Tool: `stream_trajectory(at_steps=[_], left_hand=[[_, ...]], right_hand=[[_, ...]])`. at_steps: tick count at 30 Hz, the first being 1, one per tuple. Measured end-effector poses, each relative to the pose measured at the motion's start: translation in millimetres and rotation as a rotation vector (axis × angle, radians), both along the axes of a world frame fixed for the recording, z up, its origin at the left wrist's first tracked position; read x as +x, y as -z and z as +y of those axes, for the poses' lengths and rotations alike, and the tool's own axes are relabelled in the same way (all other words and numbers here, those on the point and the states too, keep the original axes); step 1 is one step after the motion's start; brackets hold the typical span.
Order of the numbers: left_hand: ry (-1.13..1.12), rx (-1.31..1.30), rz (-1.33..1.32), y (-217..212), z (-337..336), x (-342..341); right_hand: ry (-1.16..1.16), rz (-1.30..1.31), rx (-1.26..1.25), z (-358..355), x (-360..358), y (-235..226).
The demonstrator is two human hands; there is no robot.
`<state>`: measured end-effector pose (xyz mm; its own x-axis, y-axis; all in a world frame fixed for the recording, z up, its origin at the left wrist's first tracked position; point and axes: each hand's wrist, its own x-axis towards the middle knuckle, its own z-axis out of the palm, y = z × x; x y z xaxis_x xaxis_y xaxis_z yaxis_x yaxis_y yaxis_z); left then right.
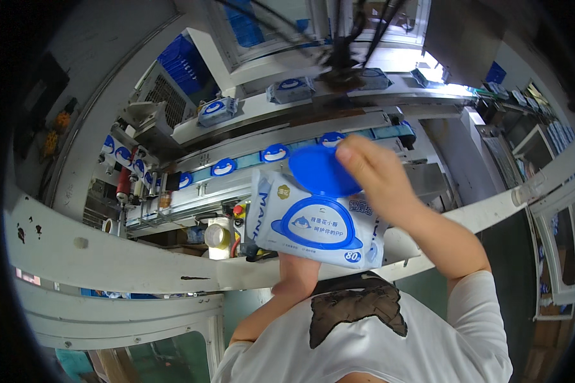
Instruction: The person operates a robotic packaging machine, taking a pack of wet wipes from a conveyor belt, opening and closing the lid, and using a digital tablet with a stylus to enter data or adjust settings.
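A white and blue pack of wet wipes (271, 207) is held up in front of me, tilted with its printed face toward me. My left hand (298, 271) supports it from below, its fingers hidden behind the pack. The pack's blue oval lid (319, 172) stands swung up at the far side. My right hand (374, 172) pinches that lid's right edge between thumb and fingers. Below the lid, a blue-framed oval opening (317, 223) with a white printed panel shows.
Behind the pack runs a conveyor (246, 159) carrying several blue lids. On a farther belt lie more wipe packs (218, 112), under a dark picker arm (342, 73). A white machine frame rail (172, 268) curves across in front of me. A red button (238, 210) sits near the pack's left side.
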<state>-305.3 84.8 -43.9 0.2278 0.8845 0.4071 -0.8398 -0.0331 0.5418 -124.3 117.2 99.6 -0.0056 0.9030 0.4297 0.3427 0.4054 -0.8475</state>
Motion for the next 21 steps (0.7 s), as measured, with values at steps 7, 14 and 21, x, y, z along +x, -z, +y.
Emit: stream_trajectory(at_steps=[7, 14, 21], left_hand=[[-0.14, -0.503, 0.101, -7.4, 45.0, -18.3], [-0.268, -0.62, -0.015, -3.0, 175.4, -58.7], [-0.213, -0.844, 0.0, 68.7, 380.4, -58.7]], right_hand=[[-0.237, -0.813, 0.397, -18.4, -44.1, 60.7], [-0.148, -0.626, 0.032, -8.3, -0.8, 155.0], [0.124, -0.848, -0.265, -37.2, 18.2, 251.5]])
